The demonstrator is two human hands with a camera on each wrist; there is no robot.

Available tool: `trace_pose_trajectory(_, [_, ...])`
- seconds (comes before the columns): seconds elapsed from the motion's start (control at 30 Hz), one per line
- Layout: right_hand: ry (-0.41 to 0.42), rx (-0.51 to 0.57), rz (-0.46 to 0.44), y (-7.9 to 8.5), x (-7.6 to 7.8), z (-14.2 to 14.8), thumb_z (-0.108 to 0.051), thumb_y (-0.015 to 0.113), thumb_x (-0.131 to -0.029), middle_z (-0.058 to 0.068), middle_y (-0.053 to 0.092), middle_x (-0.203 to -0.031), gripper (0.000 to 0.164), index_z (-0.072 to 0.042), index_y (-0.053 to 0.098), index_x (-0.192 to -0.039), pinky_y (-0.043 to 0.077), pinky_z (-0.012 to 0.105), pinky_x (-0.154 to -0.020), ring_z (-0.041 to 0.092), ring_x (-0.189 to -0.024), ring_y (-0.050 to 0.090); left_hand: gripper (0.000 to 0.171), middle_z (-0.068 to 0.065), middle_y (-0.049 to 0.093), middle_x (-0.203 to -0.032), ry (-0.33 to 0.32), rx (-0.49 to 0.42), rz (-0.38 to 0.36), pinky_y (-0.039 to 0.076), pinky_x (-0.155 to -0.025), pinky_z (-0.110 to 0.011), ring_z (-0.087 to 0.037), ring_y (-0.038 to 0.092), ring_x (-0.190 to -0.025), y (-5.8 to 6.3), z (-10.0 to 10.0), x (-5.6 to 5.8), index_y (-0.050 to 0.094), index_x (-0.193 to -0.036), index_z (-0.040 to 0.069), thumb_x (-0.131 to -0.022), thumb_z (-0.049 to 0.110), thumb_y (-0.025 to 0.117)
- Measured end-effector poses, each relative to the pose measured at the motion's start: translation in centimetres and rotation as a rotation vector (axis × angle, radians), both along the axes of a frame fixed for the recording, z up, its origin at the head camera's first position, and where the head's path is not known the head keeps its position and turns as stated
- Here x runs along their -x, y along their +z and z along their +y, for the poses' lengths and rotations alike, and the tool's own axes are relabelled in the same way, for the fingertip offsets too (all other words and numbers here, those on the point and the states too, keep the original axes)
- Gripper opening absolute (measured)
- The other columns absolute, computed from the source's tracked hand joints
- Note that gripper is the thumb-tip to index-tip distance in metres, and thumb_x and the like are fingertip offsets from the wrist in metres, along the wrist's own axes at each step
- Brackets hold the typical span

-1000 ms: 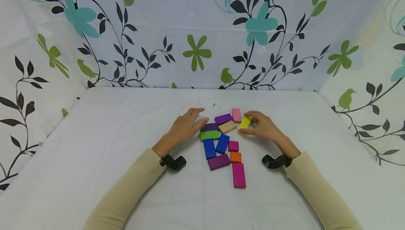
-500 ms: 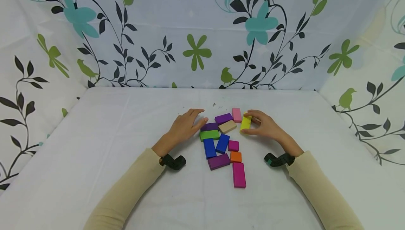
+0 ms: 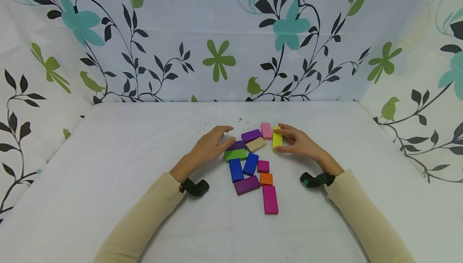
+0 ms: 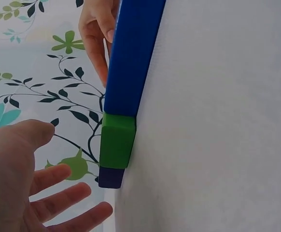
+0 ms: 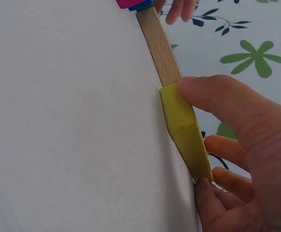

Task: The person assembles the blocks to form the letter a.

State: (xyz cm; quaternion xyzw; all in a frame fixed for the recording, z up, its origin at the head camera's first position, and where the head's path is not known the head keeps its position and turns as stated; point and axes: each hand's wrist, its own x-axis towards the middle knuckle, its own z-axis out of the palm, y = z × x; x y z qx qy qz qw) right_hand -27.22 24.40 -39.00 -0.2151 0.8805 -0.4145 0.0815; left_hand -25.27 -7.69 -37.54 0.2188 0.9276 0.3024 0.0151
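Note:
My right hand holds a yellow block lengthwise, thumb at its near end and fingertips at its far end. The block lies on the white table just right of a pink block and a tan wooden block. In the right wrist view the thumb presses on one end of the yellow block. At the left of the group, my left hand hovers with loosely spread fingers, its thumb close over a purple block. Between its fingers nothing shows in the left wrist view.
Nearer me lie a green block, two blue blocks, a purple block, a small magenta block, an orange block and a long magenta block. Another purple block sits farther back. A patterned curtain hangs behind the table.
My right hand has turned the yellow block from a slant to nearly straight, pointing away from me. The left hand keeps its place by the blocks. The head view has shifted slightly.

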Motion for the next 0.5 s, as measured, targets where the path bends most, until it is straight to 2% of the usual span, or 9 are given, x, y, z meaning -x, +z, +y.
trace_pose_trajectory(0.1, [0.003, 0.010, -0.002, -0.08, 0.01, 0.14, -0.013, 0.075, -0.086, 0.022, 0.024, -0.157, 0.060, 0.004, 0.050, -0.138, 0.032, 0.045, -0.109, 0.039, -0.142, 0.031, 0.053, -0.011, 0.049, -0.143, -0.008, -0.035, -0.017, 0.041, -0.104, -0.049, -0.029, 0.048, -0.130, 0.25, 0.17, -0.08, 0.045, -0.144, 0.012, -0.100, 0.041, 0.051])
trace_pose_trajectory(0.27, [0.014, 0.031, -0.004, -0.26, 0.14, 0.41, -0.012, 0.074, -0.086, 0.023, 0.023, -0.157, 0.059, 0.005, 0.050, -0.138, 0.031, 0.044, -0.109, 0.039, -0.142, 0.030, 0.051, -0.011, 0.051, -0.140, -0.025, -0.077, -0.004, 0.043, -0.103, -0.048, -0.029, 0.050, -0.128, 0.63, 0.43, -0.15, 0.047, -0.142, 0.011, -0.100, 0.038, 0.053])
trace_pose_trajectory(0.5, [0.038, 0.070, -0.017, -0.60, 0.26, 0.66, -0.009, 0.074, -0.086, 0.024, 0.020, -0.158, 0.066, 0.004, 0.043, -0.143, 0.030, 0.039, -0.109, 0.039, -0.143, 0.029, 0.048, -0.012, 0.053, -0.138, -0.087, -0.114, 0.017, 0.044, -0.102, -0.048, -0.029, 0.051, -0.126, 0.87, 0.70, -0.01, 0.049, -0.141, 0.009, -0.101, 0.035, 0.052])
